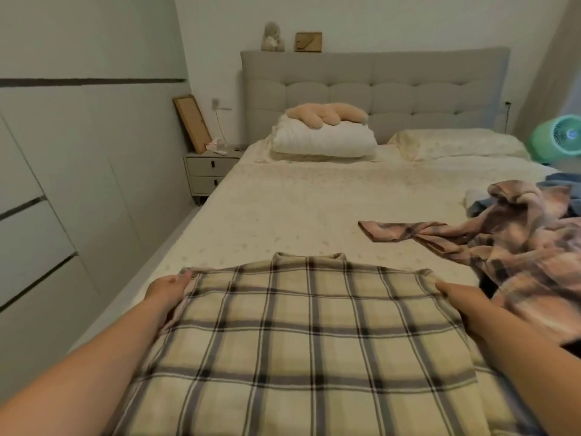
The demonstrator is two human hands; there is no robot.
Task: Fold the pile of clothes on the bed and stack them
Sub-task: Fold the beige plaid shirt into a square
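Hands, two, left hand (168, 289) and right hand (452, 292), each pinch one cream plaid shirt (308, 341) beside one pink plaid shirt (515, 247).

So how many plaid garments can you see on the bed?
2: a cream plaid shirt spread flat near the camera, and a pink plaid shirt crumpled on the right. More may hide in that pile.

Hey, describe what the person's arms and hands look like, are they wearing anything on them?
Both forearms are bare, with no sleeves in view. The left hand and right hand wear no gloves, and no watch, bracelet or ring shows. Fingertips are partly hidden by fabric, so nails cannot be judged.
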